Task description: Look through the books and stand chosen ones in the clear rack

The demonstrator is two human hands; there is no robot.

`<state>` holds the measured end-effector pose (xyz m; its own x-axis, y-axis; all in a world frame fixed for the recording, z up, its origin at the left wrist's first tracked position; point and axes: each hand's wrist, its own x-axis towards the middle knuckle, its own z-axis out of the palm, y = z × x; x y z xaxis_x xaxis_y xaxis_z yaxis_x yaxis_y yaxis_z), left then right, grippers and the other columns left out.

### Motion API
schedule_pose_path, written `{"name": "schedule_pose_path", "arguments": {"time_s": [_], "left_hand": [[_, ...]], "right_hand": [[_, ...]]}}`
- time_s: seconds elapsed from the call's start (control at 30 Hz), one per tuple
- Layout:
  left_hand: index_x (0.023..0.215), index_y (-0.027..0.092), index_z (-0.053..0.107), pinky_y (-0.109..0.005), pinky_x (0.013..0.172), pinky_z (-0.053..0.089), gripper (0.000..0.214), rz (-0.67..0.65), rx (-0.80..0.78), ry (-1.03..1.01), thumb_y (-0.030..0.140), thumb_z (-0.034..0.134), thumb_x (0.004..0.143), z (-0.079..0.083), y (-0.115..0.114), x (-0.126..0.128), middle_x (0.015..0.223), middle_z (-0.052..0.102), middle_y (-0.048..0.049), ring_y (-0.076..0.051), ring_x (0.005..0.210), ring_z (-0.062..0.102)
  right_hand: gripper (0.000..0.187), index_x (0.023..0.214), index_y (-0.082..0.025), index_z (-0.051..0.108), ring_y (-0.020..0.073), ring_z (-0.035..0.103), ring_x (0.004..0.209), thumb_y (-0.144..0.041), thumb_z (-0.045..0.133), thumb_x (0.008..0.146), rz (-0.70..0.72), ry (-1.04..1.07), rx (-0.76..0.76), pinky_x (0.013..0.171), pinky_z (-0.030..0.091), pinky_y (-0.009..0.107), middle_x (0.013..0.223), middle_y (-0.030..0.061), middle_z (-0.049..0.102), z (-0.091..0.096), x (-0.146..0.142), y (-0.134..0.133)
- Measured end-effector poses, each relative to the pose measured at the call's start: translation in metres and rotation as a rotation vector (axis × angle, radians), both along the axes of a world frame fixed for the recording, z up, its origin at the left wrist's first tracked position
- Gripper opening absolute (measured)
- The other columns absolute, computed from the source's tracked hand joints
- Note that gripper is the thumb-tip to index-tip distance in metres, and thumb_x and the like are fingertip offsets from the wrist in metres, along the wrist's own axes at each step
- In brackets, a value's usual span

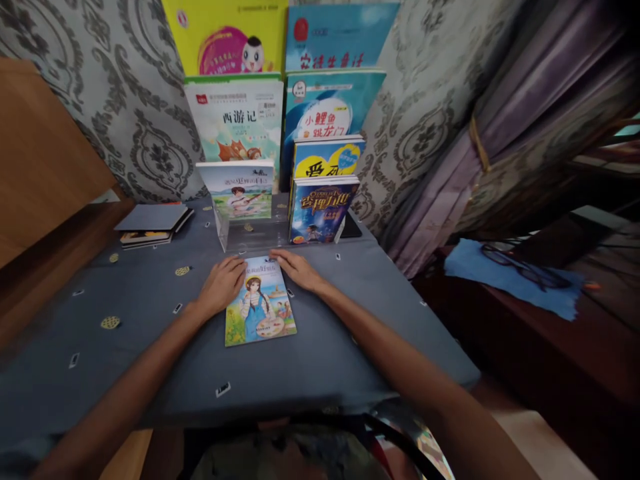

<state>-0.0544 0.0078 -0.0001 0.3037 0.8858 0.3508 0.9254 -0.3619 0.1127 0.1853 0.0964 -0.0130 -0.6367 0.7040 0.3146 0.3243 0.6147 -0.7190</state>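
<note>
A thin picture book (261,310), its cover showing a girl in blue overalls with a paint palette, lies face up on the cloth-covered table. My left hand (223,284) rests over the book's upper left edge, fingers stretched toward the stand. From the other side, my right hand (299,271) touches its upper right corner with fingers extended. Just beyond the book is a clear display stand (250,235) in tiers. It carries a light-coloured book (243,193) at front left and a dark blue book (323,210) at front right.
Higher tiers hold a white-and-green book (240,120), a teal book (333,100), a yellow book (225,33) and others. A small book stack (153,223) lies at the table's left. Eyeglasses on a blue cloth (510,280) are right, beside a tied purple curtain (450,173).
</note>
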Motion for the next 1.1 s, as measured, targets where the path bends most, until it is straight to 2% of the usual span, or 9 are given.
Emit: {"name": "schedule_pose_path", "arguments": {"time_s": [0.13, 0.27, 0.5, 0.6, 0.67, 0.8, 0.83, 0.97, 1.1], "left_hand": [[0.127, 0.016, 0.062, -0.05, 0.103, 0.042, 0.038, -0.149, -0.006, 0.025, 0.026, 0.041, 0.098, 0.005, 0.01, 0.021, 0.128, 0.061, -0.0154, -0.03, 0.126, 0.048], [0.13, 0.021, 0.061, -0.048, 0.101, 0.043, 0.038, -0.327, -0.033, -0.012, 0.026, 0.04, 0.099, 0.01, 0.004, 0.04, 0.124, 0.058, -0.0131, -0.027, 0.118, 0.049], [0.131, 0.03, 0.061, -0.046, 0.101, 0.042, 0.04, -0.613, -0.141, -0.064, 0.018, 0.041, 0.099, 0.022, -0.044, 0.058, 0.126, 0.056, -0.0113, -0.025, 0.119, 0.049], [0.132, 0.032, 0.06, -0.045, 0.103, 0.041, 0.041, -0.672, -0.212, -0.074, 0.016, 0.042, 0.098, 0.03, -0.062, 0.065, 0.129, 0.056, -0.0101, -0.024, 0.122, 0.048], [0.13, 0.031, 0.061, -0.044, 0.103, 0.041, 0.041, -0.68, -0.237, -0.083, 0.016, 0.042, 0.098, 0.033, -0.067, 0.067, 0.129, 0.057, -0.0094, -0.023, 0.122, 0.049], [0.126, 0.027, 0.064, -0.041, 0.1, 0.043, 0.037, -0.614, -0.227, -0.105, 0.019, 0.042, 0.098, 0.027, -0.05, 0.055, 0.124, 0.061, -0.0091, -0.022, 0.115, 0.053], [0.124, 0.026, 0.065, -0.04, 0.099, 0.044, 0.036, -0.558, -0.195, -0.123, 0.02, 0.041, 0.098, 0.024, -0.042, 0.046, 0.12, 0.063, -0.0095, -0.022, 0.112, 0.055], [0.115, 0.019, 0.069, -0.042, 0.095, 0.047, 0.035, -0.167, -0.06, -0.219, 0.02, 0.04, 0.095, 0.01, -0.008, -0.001, 0.111, 0.068, -0.0108, -0.023, 0.104, 0.06], [0.118, 0.018, 0.066, -0.04, 0.098, 0.048, 0.038, -0.06, -0.103, -0.431, 0.019, 0.039, 0.091, 0.003, 0.011, -0.036, 0.112, 0.072, -0.0079, -0.021, 0.106, 0.064]], "right_hand": [[0.041, 0.136, -0.018, 0.054, 0.0206, 0.061, 0.122, -0.033, 0.036, 0.103, 0.009, 0.021, -0.011, 0.105, 0.045, 0.04, 0.131, 0.01, 0.066, -0.002, -0.001, 0.001], [0.041, 0.137, -0.018, 0.053, 0.0195, 0.06, 0.123, -0.033, 0.035, 0.103, 0.019, 0.013, 0.002, 0.106, 0.044, 0.038, 0.131, 0.0098, 0.066, -0.002, -0.002, -0.001], [0.041, 0.136, -0.015, 0.053, 0.0203, 0.058, 0.124, -0.03, 0.036, 0.102, 0.01, -0.053, 0.013, 0.107, 0.043, 0.038, 0.135, 0.0107, 0.063, 0.002, -0.001, -0.004], [0.04, 0.135, -0.017, 0.054, 0.0197, 0.058, 0.124, -0.03, 0.036, 0.102, 0.015, -0.07, 0.022, 0.106, 0.044, 0.037, 0.135, 0.0092, 0.062, 0.004, -0.001, -0.006], [0.04, 0.135, -0.018, 0.054, 0.0197, 0.059, 0.123, -0.029, 0.037, 0.101, 0.012, -0.082, 0.035, 0.105, 0.044, 0.037, 0.135, 0.0087, 0.063, 0.004, -0.001, -0.008], [0.04, 0.136, -0.016, 0.053, 0.0214, 0.057, 0.126, -0.024, 0.042, 0.099, -0.015, -0.148, 0.128, 0.11, 0.04, 0.041, 0.137, 0.0107, 0.061, 0.004, -0.002, -0.014], [0.041, 0.137, -0.016, 0.052, 0.022, 0.055, 0.129, -0.023, 0.044, 0.098, -0.02, -0.177, 0.156, 0.112, 0.037, 0.043, 0.139, 0.0114, 0.06, 0.004, -0.002, -0.017], [0.04, 0.135, -0.016, 0.054, 0.0248, 0.046, 0.138, -0.017, 0.047, 0.095, -0.04, -0.296, 0.25, 0.117, 0.027, 0.051, 0.142, 0.0143, 0.057, 0.009, -0.005, -0.027], [0.036, 0.128, -0.017, 0.058, 0.0272, 0.048, 0.136, -0.012, 0.047, 0.095, 0.046, -0.343, 0.344, 0.115, 0.026, 0.057, 0.131, 0.0158, 0.064, 0.019, -0.025, -0.036]]}}
